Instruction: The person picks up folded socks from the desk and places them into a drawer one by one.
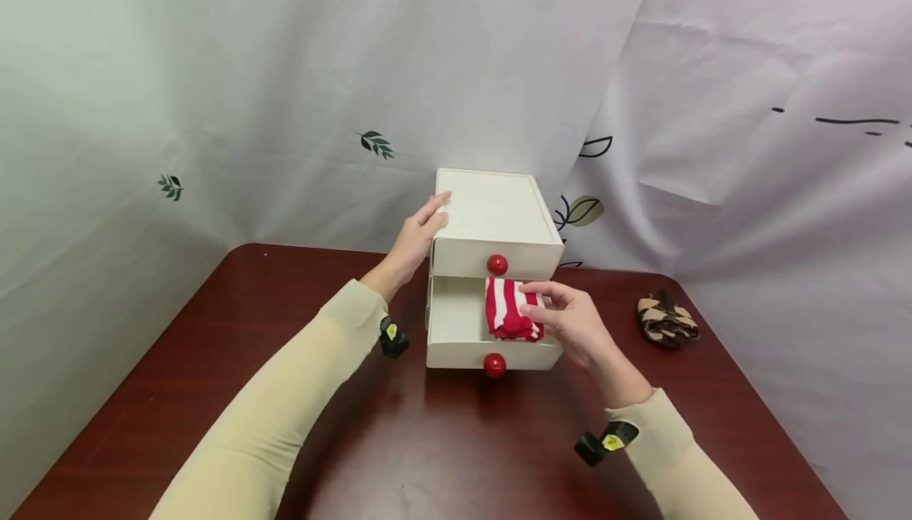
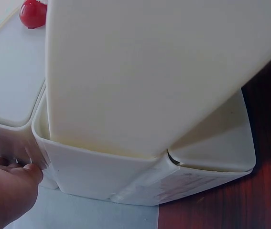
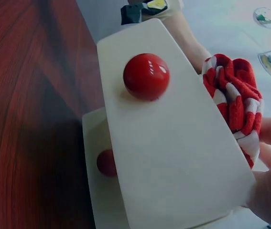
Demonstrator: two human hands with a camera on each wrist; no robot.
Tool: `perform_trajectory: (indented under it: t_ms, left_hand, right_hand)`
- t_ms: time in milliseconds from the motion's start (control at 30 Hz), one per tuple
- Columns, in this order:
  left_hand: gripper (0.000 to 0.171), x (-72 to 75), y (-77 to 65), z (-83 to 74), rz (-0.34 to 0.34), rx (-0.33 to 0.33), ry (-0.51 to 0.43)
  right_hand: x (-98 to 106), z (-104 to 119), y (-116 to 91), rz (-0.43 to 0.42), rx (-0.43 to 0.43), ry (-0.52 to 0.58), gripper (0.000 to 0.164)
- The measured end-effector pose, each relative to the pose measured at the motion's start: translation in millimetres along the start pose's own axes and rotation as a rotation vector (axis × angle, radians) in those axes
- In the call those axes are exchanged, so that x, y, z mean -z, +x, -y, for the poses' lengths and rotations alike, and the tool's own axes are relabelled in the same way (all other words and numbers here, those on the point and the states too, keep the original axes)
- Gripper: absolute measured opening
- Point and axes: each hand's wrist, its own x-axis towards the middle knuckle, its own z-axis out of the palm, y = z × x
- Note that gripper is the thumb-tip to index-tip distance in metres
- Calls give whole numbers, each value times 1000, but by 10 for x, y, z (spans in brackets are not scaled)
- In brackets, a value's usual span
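Note:
A red-and-white striped folded cloth (image 1: 504,310) is at the right part of a pulled-out drawer (image 1: 456,355) with a red knob. My right hand (image 1: 575,320) pinches its right side between thumb and fingers. In the right wrist view the striped cloth (image 3: 235,98) rises above the drawer front (image 3: 173,143). My left hand (image 1: 415,237) rests on the left side of the white drawer cabinet (image 1: 492,203), fingertips at its top edge. The left wrist view has the left hand (image 2: 11,191) against the cabinet's side wall.
The drawer above, with its red knob (image 1: 497,264), is closed. Another red knob (image 3: 106,163) shows below the pulled-out drawer. A crumpled brown-and-beige checked cloth (image 1: 666,320) lies at the right of the dark red table (image 1: 442,457). A pale printed curtain (image 1: 285,108) hangs behind.

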Motion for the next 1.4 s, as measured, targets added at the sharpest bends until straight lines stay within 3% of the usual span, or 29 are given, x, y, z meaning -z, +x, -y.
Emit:
perform_trajectory:
  t_ms: [233,500,767,1033,1233,1400]
  left_hand:
    - [46,-18,-37,-43,-3,-4,-6]
    - [46,21,-50,-36,5,-13,-1]
    - [47,13,-71,-44,16,-13,0]
    - [46,15,-83,-50,15,-5,1]
    - [47,46,-83,-50,9,10,6]
    - [47,76,-35,8,10,20,13]
  right_hand:
    - [-79,14,72,-1,-63,-87,43]
    - [-155,25,199,-13,-86,-259,37]
    - [-211,-19,204,13,-65,-368,33]
    - [-229,-9,129,13,42,-539,34]
    - [-185,127,-4,-2,91,-552,34]
    - [-117,246,-192,19,167,-425,34]
